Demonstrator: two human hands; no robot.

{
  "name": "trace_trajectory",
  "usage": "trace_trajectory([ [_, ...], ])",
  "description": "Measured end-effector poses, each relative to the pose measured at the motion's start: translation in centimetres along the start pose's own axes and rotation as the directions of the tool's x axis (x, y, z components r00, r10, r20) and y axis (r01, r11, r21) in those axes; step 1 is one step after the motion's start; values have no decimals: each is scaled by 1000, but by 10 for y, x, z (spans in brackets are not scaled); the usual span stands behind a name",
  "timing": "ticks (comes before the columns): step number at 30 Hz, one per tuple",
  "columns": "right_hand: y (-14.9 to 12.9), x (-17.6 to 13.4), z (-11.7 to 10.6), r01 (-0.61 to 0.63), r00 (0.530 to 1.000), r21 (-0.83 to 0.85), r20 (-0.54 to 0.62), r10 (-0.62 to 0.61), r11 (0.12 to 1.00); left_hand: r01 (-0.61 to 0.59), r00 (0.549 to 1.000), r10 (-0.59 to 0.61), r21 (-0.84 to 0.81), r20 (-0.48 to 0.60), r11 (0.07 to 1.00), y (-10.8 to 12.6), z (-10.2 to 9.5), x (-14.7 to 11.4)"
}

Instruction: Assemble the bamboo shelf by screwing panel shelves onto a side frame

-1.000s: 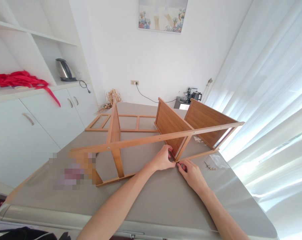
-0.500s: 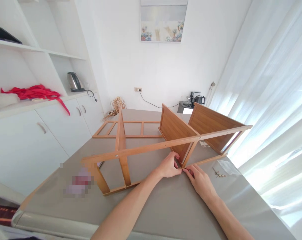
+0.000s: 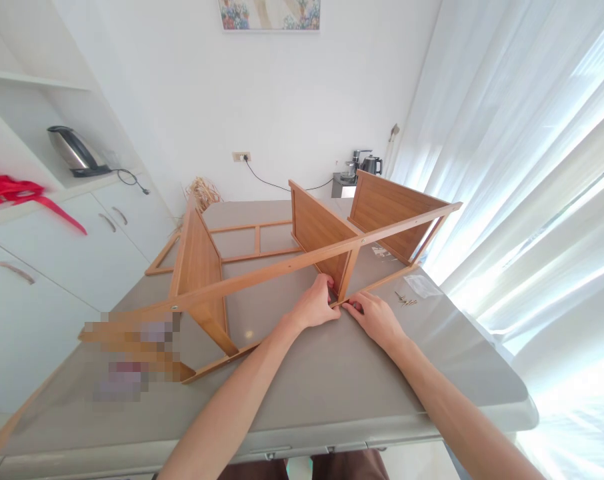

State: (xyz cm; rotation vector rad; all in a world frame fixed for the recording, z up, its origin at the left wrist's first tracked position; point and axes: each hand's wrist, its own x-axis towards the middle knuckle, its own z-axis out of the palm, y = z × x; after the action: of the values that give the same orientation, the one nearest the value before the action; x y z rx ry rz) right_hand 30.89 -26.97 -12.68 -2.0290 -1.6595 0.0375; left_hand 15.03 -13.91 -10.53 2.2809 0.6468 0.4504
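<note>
A wooden shelf unit [image 3: 262, 275] lies on its side, its boards standing upright between the long rails. My left hand [image 3: 315, 303] is closed around the near bottom corner of the middle shelf board [image 3: 317, 233], where it meets the lower rail [image 3: 382, 283]. Just right of that joint, my right hand [image 3: 375, 317] has its fingers pinched against the lower rail's outer side. Whatever sits between those fingertips is too small to make out. Several screws [image 3: 406, 301] lie loose to the right of my right hand, beside a clear plastic bag [image 3: 423, 287].
The grey table [image 3: 302, 393] carries everything. Behind the unit lies a flat ladder-like wooden frame [image 3: 257, 241]. A blurred patch covers the unit's left end. White cabinets with a kettle [image 3: 72, 150] stand left; a curtain [image 3: 482, 133] hangs right. A coffee maker [image 3: 357, 167] is at the back.
My view has turned and shifted, so the unit and both hands appear further left and higher. Both hands remain at the same joint, with little change in their grip.
</note>
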Motion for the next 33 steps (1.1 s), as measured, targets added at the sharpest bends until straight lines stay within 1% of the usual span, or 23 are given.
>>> trace_trajectory([
  [3,5,1,-4,-2,1000,46,4,1,999,38,999,-38,48,-4,998,8,0,0],
  [7,11,-1,-14,32,999,131,38,-38,991,80,997,-80,103,-13,991,14,1,3],
  [12,11,-5,-25,41,999,199,5,-43,979,92,995,-84,198,-52,976,15,5,8],
  [16,9,-8,-27,21,1000,281,-5,-21,959,96,995,-90,171,-43,981,16,5,8],
  [19,9,-8,-29,-22,1000,366,14,18,930,82,997,-81,133,-14,988,13,2,7],
  [22,9,-7,-33,-39,999,317,23,34,948,53,998,-55,101,18,993,8,-1,6],
  [25,9,-6,-35,8,1000,251,22,-14,968,37,999,-39,99,21,994,5,-1,5],
  [29,10,-7,-32,71,993,282,68,-94,957,34,999,-34,116,-3,993,5,1,4],
  [33,10,-8,-29,60,989,326,109,-100,943,29,1000,-29,96,2,995,5,0,3],
])
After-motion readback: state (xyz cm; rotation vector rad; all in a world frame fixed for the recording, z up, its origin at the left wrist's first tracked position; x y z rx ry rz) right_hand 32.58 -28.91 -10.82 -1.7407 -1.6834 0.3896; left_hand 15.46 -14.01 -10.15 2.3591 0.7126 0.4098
